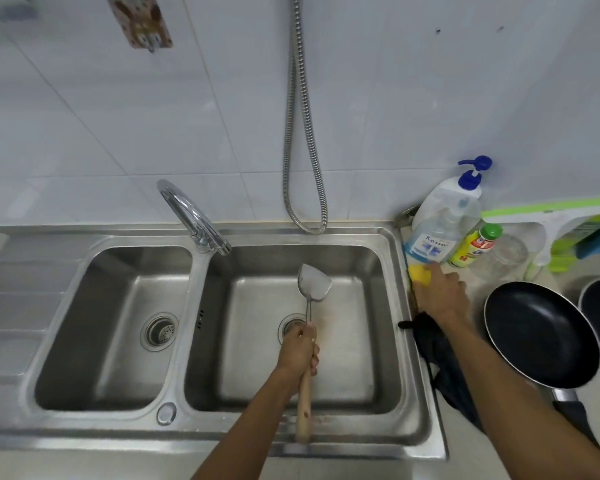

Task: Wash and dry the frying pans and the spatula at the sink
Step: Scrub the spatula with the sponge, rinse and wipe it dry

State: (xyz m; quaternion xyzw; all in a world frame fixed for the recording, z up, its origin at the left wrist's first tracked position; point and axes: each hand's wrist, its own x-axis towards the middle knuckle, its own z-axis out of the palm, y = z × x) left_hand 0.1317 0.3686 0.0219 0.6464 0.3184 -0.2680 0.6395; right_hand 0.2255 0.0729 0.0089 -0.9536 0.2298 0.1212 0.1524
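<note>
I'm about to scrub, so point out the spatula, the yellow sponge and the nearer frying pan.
spatula (314, 282), head view, on its metal blade.
yellow sponge (419, 273), head view, on its exposed yellow corner.
nearer frying pan (539, 332), head view, on its black inner surface.

A clear pump-top soap bottle with a blue cap (444, 216) stands far right beside a yellow green-capped bottle (475, 244), an empty glass jar (504, 256) further right.

Counted around the double sink (201, 434) — two basins, two drains, one faucet (191, 213) behind the divider. One spatula (313, 285) over the right basin. Right of the sink: two frying pans (541, 332), two bottles (440, 220), one glass jar (504, 256), one yellow sponge (419, 273), one dark cloth (444, 362).
</note>
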